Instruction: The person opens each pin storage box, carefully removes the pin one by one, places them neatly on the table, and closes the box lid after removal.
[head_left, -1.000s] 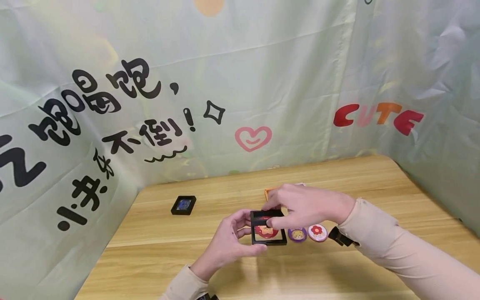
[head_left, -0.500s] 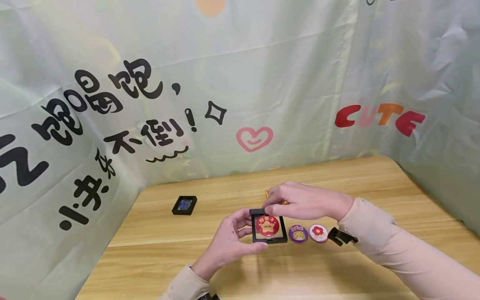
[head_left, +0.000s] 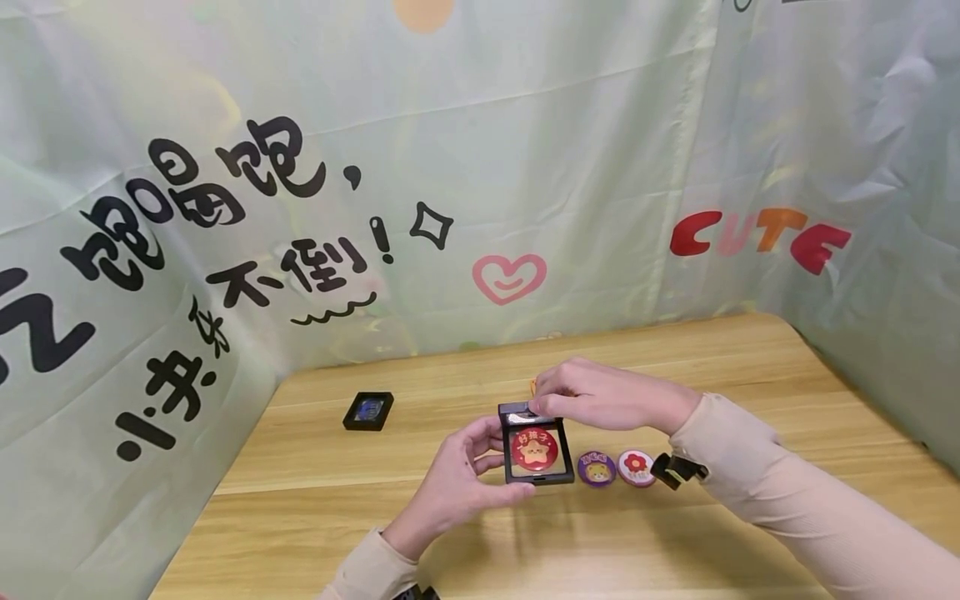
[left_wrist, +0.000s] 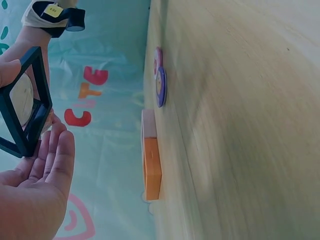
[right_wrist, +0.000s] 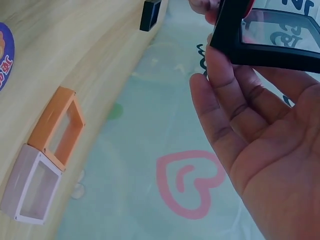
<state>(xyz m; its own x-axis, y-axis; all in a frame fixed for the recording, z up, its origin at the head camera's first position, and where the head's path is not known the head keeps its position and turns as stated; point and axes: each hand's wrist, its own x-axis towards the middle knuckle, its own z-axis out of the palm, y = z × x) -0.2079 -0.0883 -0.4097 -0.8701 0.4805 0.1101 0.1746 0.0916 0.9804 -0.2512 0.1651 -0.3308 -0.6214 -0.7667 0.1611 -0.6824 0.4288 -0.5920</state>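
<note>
A black hinged display case (head_left: 540, 480) with clear panels is held above the table, its lid (head_left: 514, 408) tilted up at the far edge. Inside lies a round red button badge (head_left: 535, 450) with a smiling star. My left hand (head_left: 459, 479) grips the case by its left side, thumb along the near edge. With thumb and fingers my right hand (head_left: 600, 393) pinches the raised lid; its fingers show behind a clear panel in the right wrist view. Beside the case lie a purple bear badge (head_left: 596, 469) and a white badge with a red flower (head_left: 637, 467).
A second black case (head_left: 368, 411) holding something blue lies at the table's back left. Behind my right hand, an orange case (right_wrist: 47, 117) and a pale lilac case (right_wrist: 22, 175) stand side by side. A printed fabric curtain (head_left: 585, 192) borders the wooden table (head_left: 300, 517).
My right hand has moved up and back, lifting the lid away from over the red badge. The left hand keeps its grip on the case.
</note>
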